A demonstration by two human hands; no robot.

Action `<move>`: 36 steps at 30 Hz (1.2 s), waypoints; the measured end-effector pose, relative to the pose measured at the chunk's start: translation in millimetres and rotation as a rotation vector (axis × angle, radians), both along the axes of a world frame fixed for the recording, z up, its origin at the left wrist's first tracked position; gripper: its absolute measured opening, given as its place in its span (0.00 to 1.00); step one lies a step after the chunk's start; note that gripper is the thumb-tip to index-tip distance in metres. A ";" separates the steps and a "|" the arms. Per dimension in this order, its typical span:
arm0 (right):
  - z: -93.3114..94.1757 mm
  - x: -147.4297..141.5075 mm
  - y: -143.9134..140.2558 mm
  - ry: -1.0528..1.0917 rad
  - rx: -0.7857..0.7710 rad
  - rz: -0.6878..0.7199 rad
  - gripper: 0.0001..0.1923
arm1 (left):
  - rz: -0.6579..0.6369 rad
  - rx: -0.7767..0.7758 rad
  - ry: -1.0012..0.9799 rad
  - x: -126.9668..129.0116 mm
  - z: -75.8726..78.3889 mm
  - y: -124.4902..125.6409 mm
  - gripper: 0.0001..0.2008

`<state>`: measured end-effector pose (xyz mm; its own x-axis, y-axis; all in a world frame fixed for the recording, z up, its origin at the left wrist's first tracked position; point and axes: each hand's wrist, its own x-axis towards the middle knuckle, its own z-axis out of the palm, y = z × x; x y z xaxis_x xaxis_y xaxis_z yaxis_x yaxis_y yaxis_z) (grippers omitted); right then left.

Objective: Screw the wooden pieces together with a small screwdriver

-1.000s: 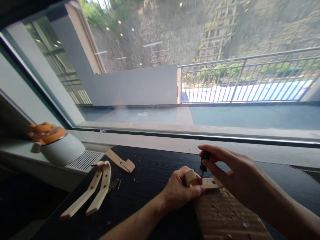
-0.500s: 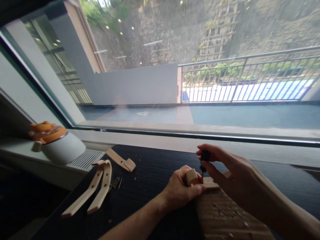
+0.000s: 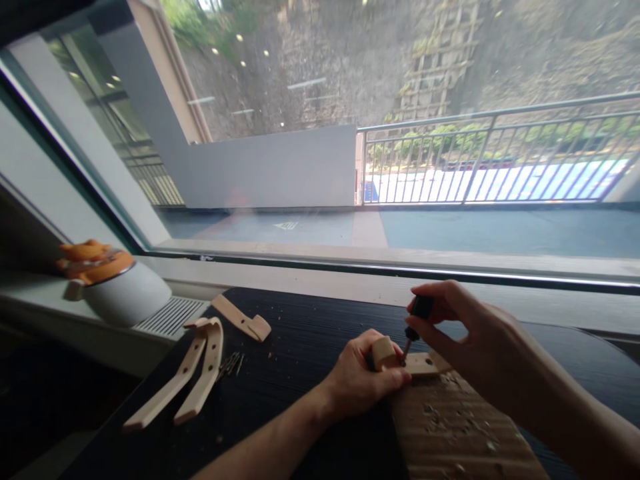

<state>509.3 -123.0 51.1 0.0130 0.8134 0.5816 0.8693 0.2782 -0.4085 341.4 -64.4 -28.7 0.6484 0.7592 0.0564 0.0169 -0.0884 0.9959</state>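
Note:
My left hand (image 3: 361, 381) grips a small pale wooden piece (image 3: 417, 364) and presses it against a cardboard sheet (image 3: 450, 437) on the black table (image 3: 280, 373). My right hand (image 3: 467, 333) pinches the black handle of a small screwdriver (image 3: 416, 321). The tool leans to the right, and its tip rests on the wooden piece beside my left thumb. Wood shavings lie scattered over the cardboard.
Two long curved wooden strips (image 3: 185, 383) lie at the table's left, with a shorter hooked strip (image 3: 243, 320) behind them and several small screws (image 3: 230, 365) between. A white pot with an orange lid (image 3: 113, 287) stands on the sill by a vent (image 3: 167, 319). A large window (image 3: 350, 133) lies ahead.
My right hand has shifted slightly right and up, tilting the screwdriver handle to the right. My left hand and the wooden piece have stayed put.

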 end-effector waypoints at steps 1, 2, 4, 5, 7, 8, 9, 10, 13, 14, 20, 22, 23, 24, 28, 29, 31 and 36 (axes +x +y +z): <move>1.0 -0.7 -1.0 -0.006 -0.003 0.001 0.12 | 0.000 0.006 0.000 -0.1 -0.1 0.1 0.11; 2.0 -1.5 -2.2 -0.015 -0.002 0.004 0.13 | 0.000 0.010 -0.002 -0.1 -0.1 0.2 0.10; 4.0 -3.8 -4.6 -0.031 0.007 0.029 0.14 | -0.002 0.008 -0.014 0.0 -0.1 0.3 0.10; 4.8 -4.9 -5.6 -0.031 0.013 0.053 0.15 | -0.004 0.007 -0.022 0.1 -0.2 0.2 0.10; 5.7 -6.6 -6.9 -0.013 0.019 0.103 0.16 | -0.005 0.001 -0.038 0.3 -0.4 0.0 0.10; 5.6 -7.0 -7.0 0.002 0.018 0.121 0.16 | -0.004 -0.001 -0.043 0.4 -0.6 0.0 0.10; 5.3 -7.1 -6.7 0.016 0.015 0.130 0.15 | -0.004 -0.002 -0.045 0.4 -0.7 -0.1 0.10; 4.6 -6.8 -6.1 0.028 0.013 0.129 0.15 | -0.004 -0.004 -0.045 0.5 -0.9 0.0 0.10; 2.1 -4.6 -3.0 0.059 0.034 0.104 0.15 | -0.009 -0.013 -0.039 0.5 -1.1 0.5 0.11; 1.3 -3.9 -2.0 0.065 0.037 0.095 0.14 | -0.011 -0.013 -0.039 0.5 -1.2 0.6 0.11; 0.6 -3.3 2.0 0.041 0.069 0.025 0.11 | -0.013 -0.022 -0.034 0.2 -4.1 -0.1 0.12; 0.7 -3.4 2.6 0.022 0.082 0.012 0.11 | -0.014 -0.017 -0.032 0.4 -5.1 0.2 0.12; 0.7 -3.5 2.7 0.015 0.089 0.007 0.11 | -0.014 -0.015 -0.033 0.5 -5.3 0.6 0.11; 0.7 -3.7 2.5 0.008 0.090 0.004 0.11 | -0.016 -0.016 -0.037 0.7 -5.3 1.0 0.11; 1.9 -7.2 -1.3 -0.049 0.075 0.058 0.16 | -0.019 -0.014 -0.053 1.0 -4.4 1.8 0.11; 2.3 -8.8 -2.6 -0.076 0.060 0.093 0.17 | -0.016 -0.008 -0.056 1.0 -4.2 1.7 0.11; 2.4 -11.7 -5.0 -0.128 0.031 0.154 0.17 | -0.013 -0.003 -0.061 0.7 -4.0 1.2 0.10; 0.4 -11.3 -4.3 -0.124 0.009 0.186 0.18 | -0.020 -0.026 -0.059 0.2 -3.1 -0.2 0.10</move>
<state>497.9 -127.3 51.5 -0.2087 0.7901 0.5764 0.8463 0.4413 -0.2985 341.6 -64.7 -31.8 0.6598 0.7476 0.0751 -0.0436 -0.0617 0.9971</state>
